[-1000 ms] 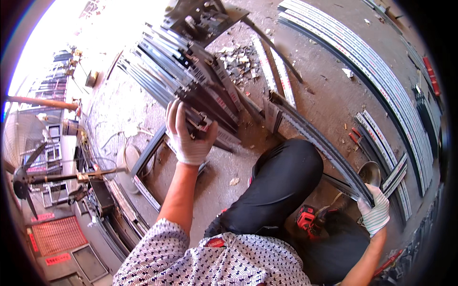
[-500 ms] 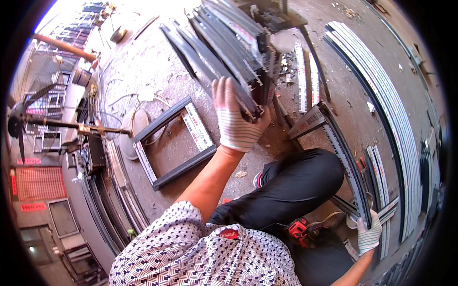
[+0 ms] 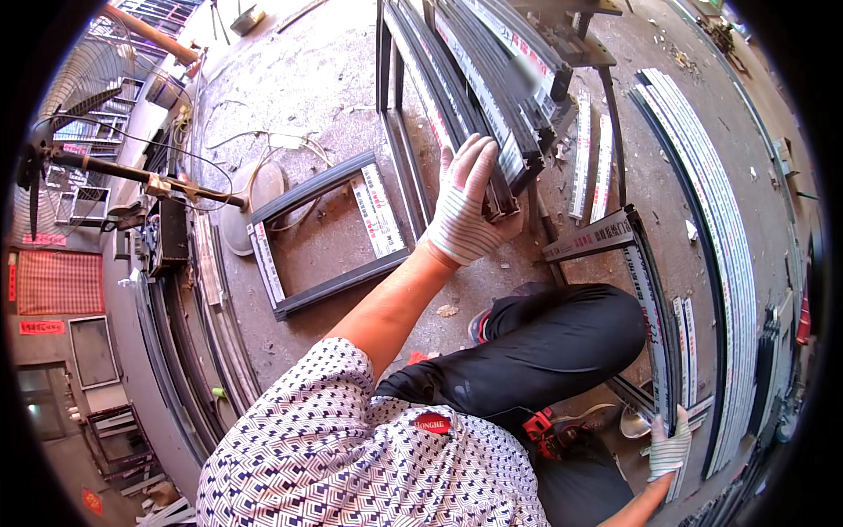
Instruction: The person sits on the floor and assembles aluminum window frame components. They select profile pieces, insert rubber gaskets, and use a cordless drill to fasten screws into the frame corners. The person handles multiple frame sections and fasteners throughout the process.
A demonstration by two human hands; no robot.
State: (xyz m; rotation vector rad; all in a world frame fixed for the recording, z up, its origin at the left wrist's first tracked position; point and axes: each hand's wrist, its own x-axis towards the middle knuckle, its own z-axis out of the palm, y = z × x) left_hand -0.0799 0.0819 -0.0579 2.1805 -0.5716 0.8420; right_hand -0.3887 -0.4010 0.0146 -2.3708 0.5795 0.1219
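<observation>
In the upper middle, my left hand (image 3: 465,211), in a striped work glove, is closed round the near end of a dark metal profile (image 3: 430,83). That piece lies at the left side of a bundle of dark profiles (image 3: 492,97) with printed protective film. At lower right my right hand (image 3: 669,450), also gloved, grips the near end of a dark metal frame (image 3: 657,307) between thumb and fingers. The frame's far corner stands beyond my bent knee. A finished-looking rectangular frame (image 3: 290,303) lies flat on the floor, left of my left hand.
White-filmed profiles (image 3: 716,255) lie in a long row at right. A standing fan (image 3: 158,180) with a round base is at left, beside more long profiles (image 3: 171,369). A red-and-black power tool (image 3: 549,432) and a metal bowl (image 3: 634,423) sit near my legs.
My left hand and the profile bundle have shifted right relative to the floor frame. More of an upright frame now shows at the bundle's left. My right hand keeps its hold; the view has turned slightly.
</observation>
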